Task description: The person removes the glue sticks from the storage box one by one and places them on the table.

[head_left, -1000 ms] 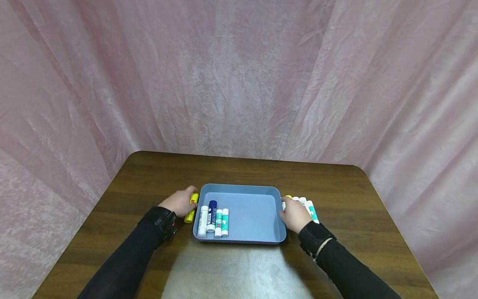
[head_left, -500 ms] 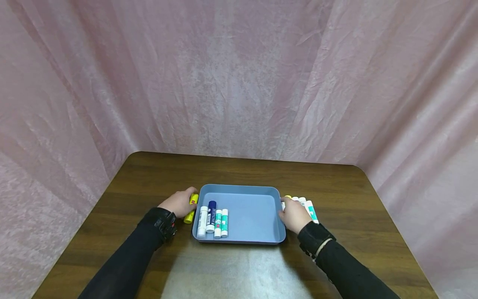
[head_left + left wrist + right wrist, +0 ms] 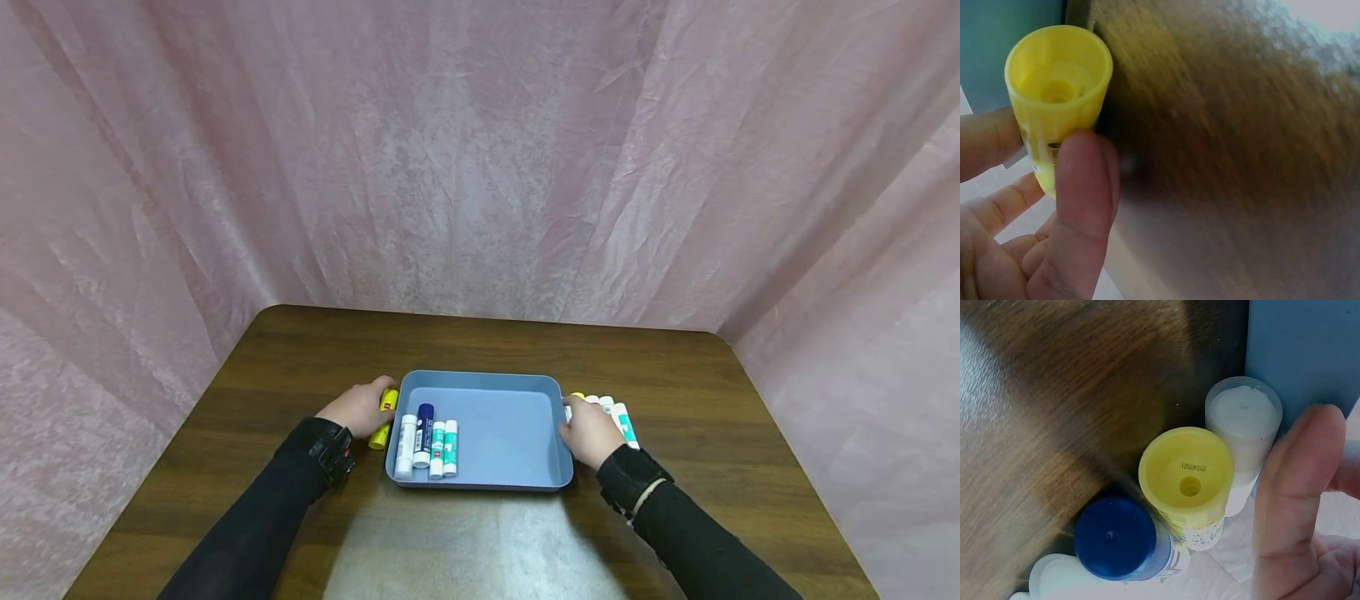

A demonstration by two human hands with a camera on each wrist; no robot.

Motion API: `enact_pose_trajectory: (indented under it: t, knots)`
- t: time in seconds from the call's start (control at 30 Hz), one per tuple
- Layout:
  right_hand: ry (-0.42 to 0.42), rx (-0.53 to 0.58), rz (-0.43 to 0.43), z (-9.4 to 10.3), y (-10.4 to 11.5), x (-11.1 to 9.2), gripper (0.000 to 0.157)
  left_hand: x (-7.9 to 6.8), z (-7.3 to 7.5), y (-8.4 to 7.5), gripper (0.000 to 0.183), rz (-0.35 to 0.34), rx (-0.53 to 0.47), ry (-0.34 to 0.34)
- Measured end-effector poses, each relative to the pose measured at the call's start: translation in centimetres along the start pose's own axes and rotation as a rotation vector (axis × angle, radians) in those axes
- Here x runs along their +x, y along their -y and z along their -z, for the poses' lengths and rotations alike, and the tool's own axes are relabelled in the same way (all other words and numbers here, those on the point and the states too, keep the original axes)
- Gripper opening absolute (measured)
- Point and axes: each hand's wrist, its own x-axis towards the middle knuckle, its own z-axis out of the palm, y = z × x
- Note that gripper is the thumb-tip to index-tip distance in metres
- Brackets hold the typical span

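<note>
In the head view, my left hand (image 3: pixel 358 408) is at the left side of a blue tray (image 3: pixel 517 477). Its thumb and fingers hold a yellow glue stick (image 3: pixel 379 436) against that side. The left wrist view shows the hollow end of the yellow glue stick (image 3: pixel 1088 115) between thumb and fingers. My right hand (image 3: pixel 592 431) is at the tray's right side, fingertips at the rim, with its thumb (image 3: pixel 1294 478) extended beside a white glue stick (image 3: pixel 1241 431). A yellow-ended stick (image 3: pixel 1213 509) and a blue-ended one (image 3: pixel 1110 540) stand alongside.
Several glue sticks lie at the tray's left end, among them a navy-capped one (image 3: pixel 423 433) and a green-and-white one (image 3: pixel 450 450). More white sticks (image 3: pixel 624 421) lie beyond my right hand on the wooden table (image 3: pixel 480 342). A pink curtain (image 3: pixel 480 167) hangs behind.
</note>
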Motion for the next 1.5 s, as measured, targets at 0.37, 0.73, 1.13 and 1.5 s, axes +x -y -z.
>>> enact_pose_trajectory:
  t: [0.37, 0.73, 1.13, 1.5]
  knots:
    - [0.004, -0.008, -0.005, -0.1, 0.0, -0.2, 0.044, 0.1, -0.1, 0.2, 0.058, -0.001, 0.008, -0.003]
    - [-0.007, -0.004, 0.012, -0.3, -0.1, -0.2, 0.044, -0.1, -0.1, 0.1, 0.058, 0.006, 0.003, -0.003]
    - [-0.011, -0.002, 0.017, -0.3, -0.1, -0.2, 0.044, -0.5, 0.6, 0.0, 0.056, -0.007, 0.033, -0.052]
    - [0.002, 0.008, 0.005, 0.0, 0.0, -0.2, 0.044, -2.3, 1.9, -2.9, 0.051, -0.054, 0.050, -0.113]
